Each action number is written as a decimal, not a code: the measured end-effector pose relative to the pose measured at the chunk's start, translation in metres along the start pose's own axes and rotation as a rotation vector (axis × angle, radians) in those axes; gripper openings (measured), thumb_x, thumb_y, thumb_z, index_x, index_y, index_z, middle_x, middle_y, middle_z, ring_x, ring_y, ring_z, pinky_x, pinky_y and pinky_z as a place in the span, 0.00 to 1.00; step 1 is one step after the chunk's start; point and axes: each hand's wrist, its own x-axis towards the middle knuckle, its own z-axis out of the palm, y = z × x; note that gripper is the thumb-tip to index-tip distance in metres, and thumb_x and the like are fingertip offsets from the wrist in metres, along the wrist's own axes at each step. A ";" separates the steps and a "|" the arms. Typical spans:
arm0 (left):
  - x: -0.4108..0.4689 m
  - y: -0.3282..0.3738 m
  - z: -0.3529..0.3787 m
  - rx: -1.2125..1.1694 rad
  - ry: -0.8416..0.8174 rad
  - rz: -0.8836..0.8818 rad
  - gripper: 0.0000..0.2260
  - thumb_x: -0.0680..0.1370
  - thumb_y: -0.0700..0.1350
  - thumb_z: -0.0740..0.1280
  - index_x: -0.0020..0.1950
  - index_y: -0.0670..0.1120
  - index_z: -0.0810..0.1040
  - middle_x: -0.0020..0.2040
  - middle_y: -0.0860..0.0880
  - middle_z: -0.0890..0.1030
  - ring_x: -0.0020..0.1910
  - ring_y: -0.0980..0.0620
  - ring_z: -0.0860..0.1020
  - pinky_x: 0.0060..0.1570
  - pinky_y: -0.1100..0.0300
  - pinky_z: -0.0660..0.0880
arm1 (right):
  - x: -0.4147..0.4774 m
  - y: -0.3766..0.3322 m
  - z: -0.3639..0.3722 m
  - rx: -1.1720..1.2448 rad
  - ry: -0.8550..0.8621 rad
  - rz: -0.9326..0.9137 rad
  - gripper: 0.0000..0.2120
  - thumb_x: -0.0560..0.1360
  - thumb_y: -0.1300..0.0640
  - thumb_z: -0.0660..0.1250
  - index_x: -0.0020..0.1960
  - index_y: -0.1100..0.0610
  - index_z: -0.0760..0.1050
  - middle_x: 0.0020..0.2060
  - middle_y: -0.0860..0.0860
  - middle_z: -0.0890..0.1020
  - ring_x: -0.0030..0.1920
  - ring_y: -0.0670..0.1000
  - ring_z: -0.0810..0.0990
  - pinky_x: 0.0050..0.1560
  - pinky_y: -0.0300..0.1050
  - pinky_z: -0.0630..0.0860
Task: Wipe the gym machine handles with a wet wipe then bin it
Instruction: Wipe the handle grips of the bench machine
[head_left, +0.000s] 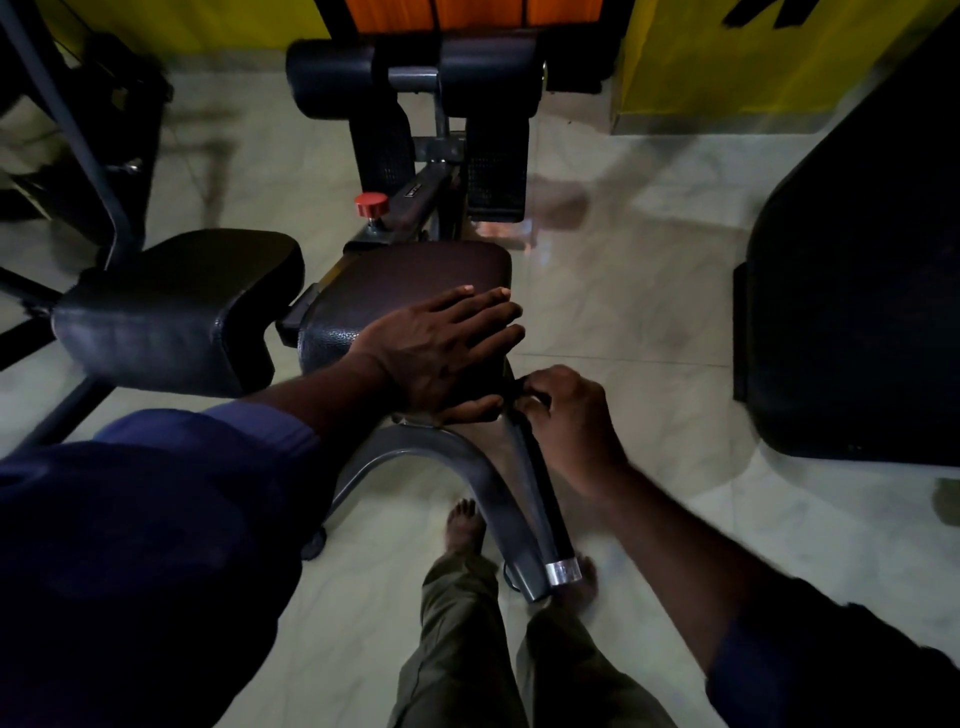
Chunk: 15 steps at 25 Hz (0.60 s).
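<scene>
The machine's black handle (545, 499) slopes down toward me and ends in a silver cap (563, 571), beside a curved grey frame tube (457, 457). My right hand (569, 415) curls its fingers around the handle's upper end. No wet wipe shows; anything inside that hand is hidden. My left hand (441, 348) lies flat, fingers spread, on the near edge of the dark brown seat pad (415, 270), its thumb close to the right hand's fingertips.
A second black pad (171, 312) sits to the left, and a red knob (371, 203) stands behind the seat. Roller pads (332, 78) and footplates are farther back. A large dark shape (857, 286) stands at the right. My bare feet (465, 525) are on pale floor tiles.
</scene>
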 end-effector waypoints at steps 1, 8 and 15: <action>0.000 0.000 0.001 0.003 0.002 0.003 0.38 0.81 0.69 0.56 0.79 0.41 0.67 0.78 0.38 0.68 0.80 0.39 0.62 0.78 0.42 0.61 | -0.008 0.003 0.001 0.026 0.005 -0.031 0.03 0.73 0.62 0.76 0.45 0.57 0.84 0.41 0.51 0.83 0.42 0.51 0.83 0.45 0.29 0.67; 0.000 0.000 0.001 0.019 -0.009 -0.015 0.38 0.80 0.69 0.55 0.79 0.41 0.67 0.78 0.38 0.68 0.80 0.38 0.63 0.78 0.42 0.60 | -0.161 0.013 -0.045 0.075 -0.157 -0.080 0.05 0.79 0.55 0.70 0.50 0.49 0.86 0.46 0.38 0.81 0.47 0.33 0.80 0.50 0.26 0.73; 0.001 -0.003 0.003 0.013 0.000 -0.008 0.37 0.80 0.68 0.56 0.78 0.40 0.68 0.77 0.37 0.69 0.79 0.37 0.63 0.77 0.41 0.62 | -0.014 0.002 0.002 0.022 0.026 -0.070 0.02 0.74 0.62 0.75 0.45 0.58 0.83 0.40 0.52 0.83 0.41 0.50 0.81 0.46 0.43 0.78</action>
